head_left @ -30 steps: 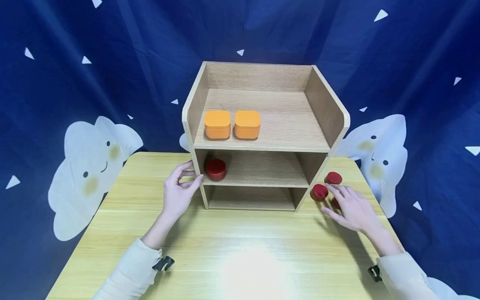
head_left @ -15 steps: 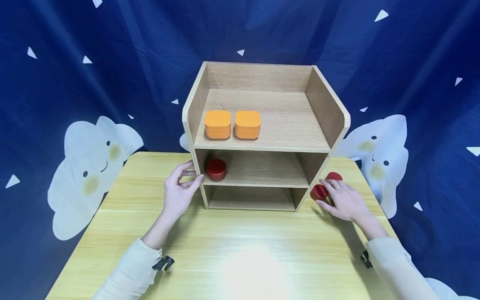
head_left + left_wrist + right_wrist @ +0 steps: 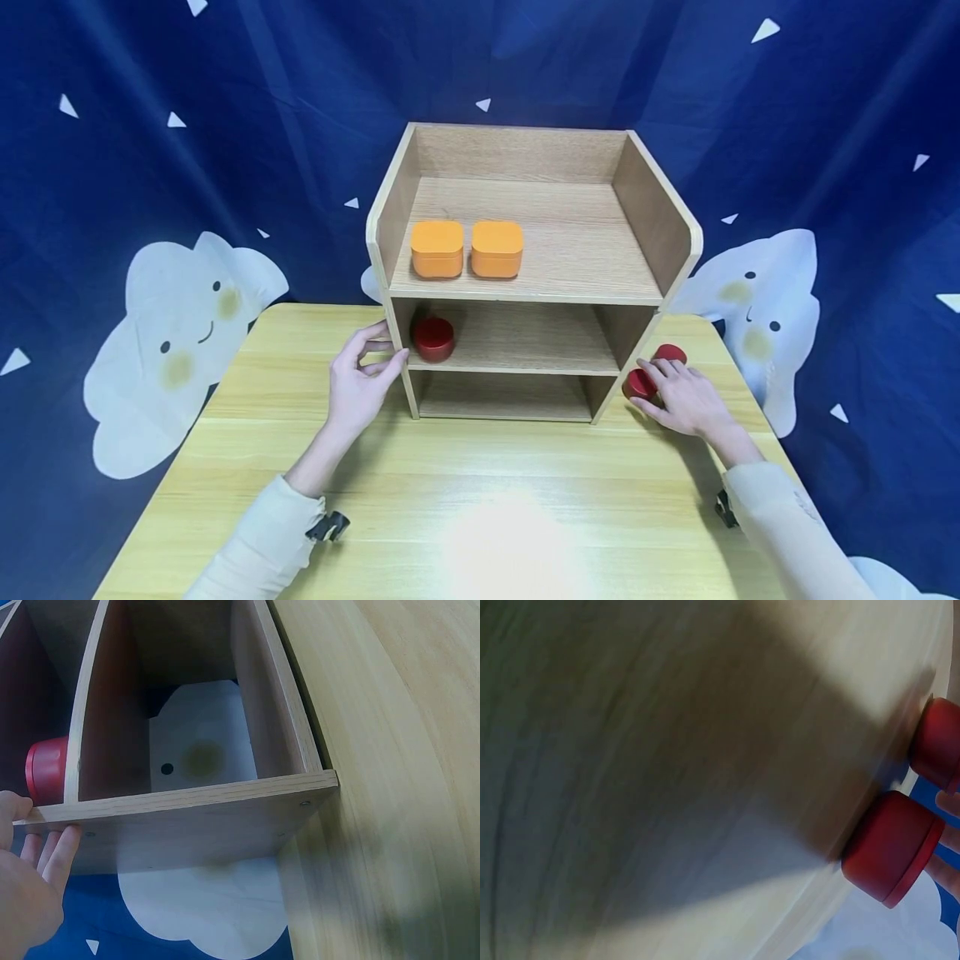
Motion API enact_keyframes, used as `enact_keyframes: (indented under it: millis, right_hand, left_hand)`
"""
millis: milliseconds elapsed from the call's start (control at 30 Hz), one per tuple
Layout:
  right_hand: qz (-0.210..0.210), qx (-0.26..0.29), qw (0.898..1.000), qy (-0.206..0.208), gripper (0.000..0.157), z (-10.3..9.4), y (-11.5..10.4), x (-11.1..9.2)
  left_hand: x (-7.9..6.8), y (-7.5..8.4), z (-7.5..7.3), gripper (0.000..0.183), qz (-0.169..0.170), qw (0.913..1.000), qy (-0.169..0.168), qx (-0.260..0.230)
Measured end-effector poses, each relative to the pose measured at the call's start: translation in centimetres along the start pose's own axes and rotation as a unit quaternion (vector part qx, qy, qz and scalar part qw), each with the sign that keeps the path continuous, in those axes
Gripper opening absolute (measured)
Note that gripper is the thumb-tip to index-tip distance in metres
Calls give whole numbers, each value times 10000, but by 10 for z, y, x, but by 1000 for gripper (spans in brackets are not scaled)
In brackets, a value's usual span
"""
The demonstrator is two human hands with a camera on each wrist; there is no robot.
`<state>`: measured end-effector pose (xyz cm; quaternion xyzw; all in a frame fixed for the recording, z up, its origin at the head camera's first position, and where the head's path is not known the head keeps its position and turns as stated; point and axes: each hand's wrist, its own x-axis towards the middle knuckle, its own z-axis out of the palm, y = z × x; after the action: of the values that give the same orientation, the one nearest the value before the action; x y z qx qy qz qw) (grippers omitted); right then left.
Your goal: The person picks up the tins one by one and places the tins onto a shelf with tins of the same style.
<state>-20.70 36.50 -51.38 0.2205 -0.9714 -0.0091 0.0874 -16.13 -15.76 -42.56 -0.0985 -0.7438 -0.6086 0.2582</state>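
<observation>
My left hand point(image 3: 362, 387) grips the left side panel of the wooden shelf unit point(image 3: 525, 297), its thumb at the front edge; the left wrist view shows the fingers point(image 3: 60, 859) against the outer face. A round red tin point(image 3: 433, 339) stands on the middle shelf close to that hand. At the right, my right hand point(image 3: 684, 402) holds another red tin point(image 3: 639, 383) between thumb and fingers, on the table. Just behind is a further red tin point(image 3: 670, 353). A third tin there is covered by the hand. Two red tins point(image 3: 892, 847) appear in the right wrist view.
Two orange square boxes point(image 3: 497, 249) sit side by side on the top shelf, towards the left. The unit stands on a pale wooden table point(image 3: 480, 500). A blue cloth point(image 3: 300, 150) with clouds hangs behind.
My right hand has moved left onto the leftmost red tin of the group, covering the nearest one. Over the last half second it has barely shifted. The left hand stays put.
</observation>
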Motion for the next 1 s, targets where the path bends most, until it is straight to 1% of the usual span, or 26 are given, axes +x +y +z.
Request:
enact_keyframes:
  millis: [300,467,733,1000]
  right_hand:
    - [10,72,9999,-120,69,3,0,2]
    - [1,132,9998,-166,66,3,1,2]
    - [-40,85,9997,-221,61,3,1,3]
    - [-137,88,9999,-15,60,6,1,3]
  left_hand:
    - [-1,-1,1,44,79,10000,2,35]
    - [-1,-1,0,42,41,10000,-2,-36]
    - [-1,0,0,44,78,10000,-7,6]
    - [-1,-3,-1,44,72,10000,-5,36]
